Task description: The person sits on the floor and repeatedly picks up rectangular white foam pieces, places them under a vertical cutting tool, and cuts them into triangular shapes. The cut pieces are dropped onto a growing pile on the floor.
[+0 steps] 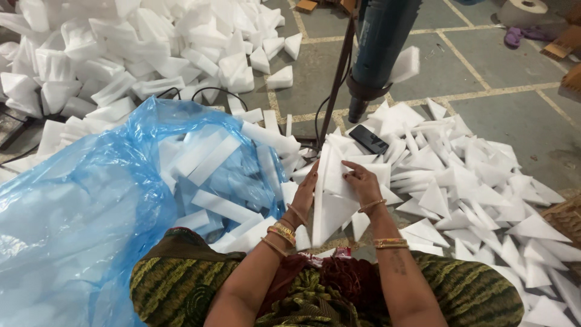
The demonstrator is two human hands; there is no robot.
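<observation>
In the middle of the frame, her left hand [304, 192] and right hand [362, 180] are gripping 1 white foam triangle [331, 209], folding it beside the blue bag [91, 200].

Blue bag [91, 200] blocks left; foam triangles [472, 194] crowd right.

One bag, one dark screen

A large translucent blue plastic bag [91, 206] lies open at the left, white foam strips showing through its crinkled skin (its mouth faces the middle). A small black phone [368, 139], its screen dark, rests flat among white foam pieces near the centre.
</observation>
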